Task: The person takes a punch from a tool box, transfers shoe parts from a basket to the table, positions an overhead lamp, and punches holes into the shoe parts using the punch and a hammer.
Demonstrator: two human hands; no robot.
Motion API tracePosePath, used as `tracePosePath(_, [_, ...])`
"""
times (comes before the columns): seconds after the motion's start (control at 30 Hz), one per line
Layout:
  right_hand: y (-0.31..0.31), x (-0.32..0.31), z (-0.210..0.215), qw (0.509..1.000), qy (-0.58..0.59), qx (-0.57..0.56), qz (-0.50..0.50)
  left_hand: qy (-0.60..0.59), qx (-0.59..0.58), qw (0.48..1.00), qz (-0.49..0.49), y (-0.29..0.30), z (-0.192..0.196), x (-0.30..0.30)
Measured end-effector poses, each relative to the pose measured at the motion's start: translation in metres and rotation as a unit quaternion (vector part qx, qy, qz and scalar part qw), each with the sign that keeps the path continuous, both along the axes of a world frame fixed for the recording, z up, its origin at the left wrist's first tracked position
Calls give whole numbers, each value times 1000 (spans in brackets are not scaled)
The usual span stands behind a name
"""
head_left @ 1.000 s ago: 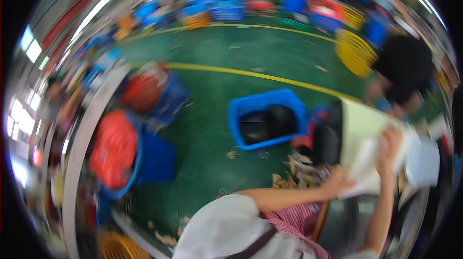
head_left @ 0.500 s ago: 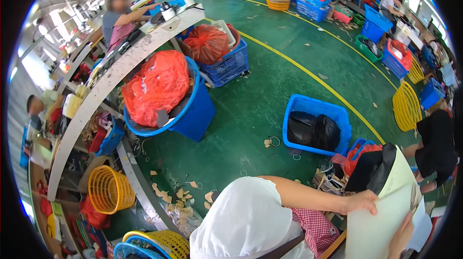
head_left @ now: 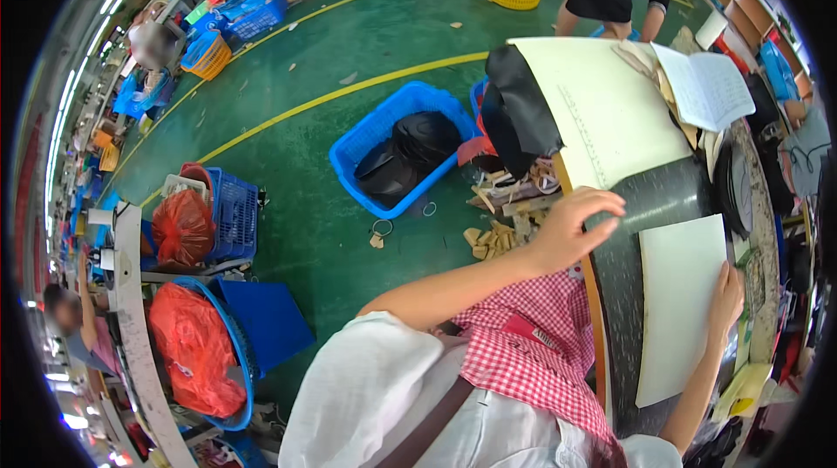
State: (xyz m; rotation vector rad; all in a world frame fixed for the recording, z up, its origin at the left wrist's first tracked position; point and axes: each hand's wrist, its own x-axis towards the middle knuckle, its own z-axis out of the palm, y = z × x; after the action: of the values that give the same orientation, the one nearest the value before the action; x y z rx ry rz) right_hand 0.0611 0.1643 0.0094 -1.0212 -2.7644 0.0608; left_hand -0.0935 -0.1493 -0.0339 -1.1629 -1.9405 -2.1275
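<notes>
My left hand (head_left: 571, 228), fingers spread, rests flat on the dark sheet (head_left: 663, 202) at centre right, gripping nothing. My right hand (head_left: 725, 298) presses the white sheet (head_left: 680, 302); it seems placed already, only alignment remains.

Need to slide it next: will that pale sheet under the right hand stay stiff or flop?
The pale sheet lies flat with straight edges, so it is probably fairly stiff and thin. The right hand rests on its edge. It would likely slide easily on the smooth dark tabletop.

two hands (head_left: 571, 228), two pale sheets (head_left: 680, 302)
</notes>
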Motion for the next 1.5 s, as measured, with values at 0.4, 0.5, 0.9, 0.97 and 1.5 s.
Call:
tracePosePath(0.4, [-140,-69,25,894,-32,0,446,10,-238,953,185,-137,-67,59])
tracePosePath(0.5, [-110,-66,-17,901,-21,-30,432,22,-218,960,173,-133,-77,72])
tracePosePath(0.9, [-91,-68,-1,910,-129,13,394,-88,-259,929,248,-163,-113,142])
tracePosePath(0.97, [-89,-83,9,829,-42,78,552,-115,-203,930,283,-163,-111,155])
tracePosePath(1.5, [-465,-190,-105,371,-26,-254,893,-383,551,741,-37,-191,-110,91])
